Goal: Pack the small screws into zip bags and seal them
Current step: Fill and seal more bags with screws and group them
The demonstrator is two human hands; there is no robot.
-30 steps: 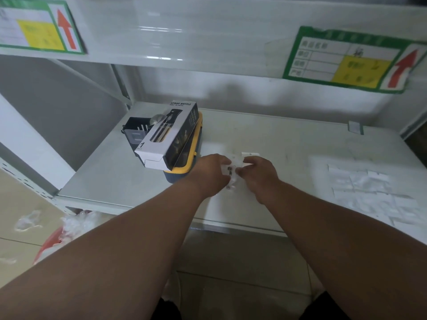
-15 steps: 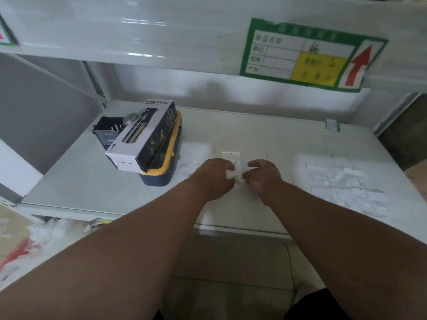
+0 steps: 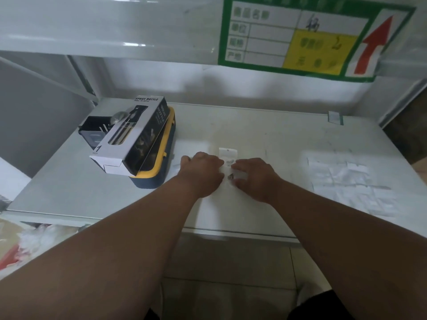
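Both hands are down on the white shelf [image 3: 265,132], close together near its front edge. The left hand [image 3: 203,172] lies knuckles up with its fingers curled under, fingertips at the left edge of a small clear zip bag [image 3: 227,155]; whether they actually pinch the plastic, I cannot tell from this angle. The right hand [image 3: 255,175] mirrors it on the other side, fingers bent down, and a second scrap of clear bag [image 3: 240,174] peeks out under its fingertips, apparently held there. Between the two hands sits a little dark cluster, the small screws [image 3: 230,177], right at the right fingertips, with a few more faint specks just above, inside the upper bag. That upper bag's white header strip with its hang hole pokes out beyond the knuckles, flat on the shelf. Off to the left, a black and white box printed SPRAY BOTTLE [image 3: 132,135] lies tilted across a yellow-and-navy case [image 3: 157,174], with a dark bin [image 3: 92,132] just behind it. Far right on the shelf, a spread of flat clear bags [image 3: 346,181]. Overhead, a green-bordered label with a red arrow [image 3: 307,38] is stuck on the upper shelf edge.
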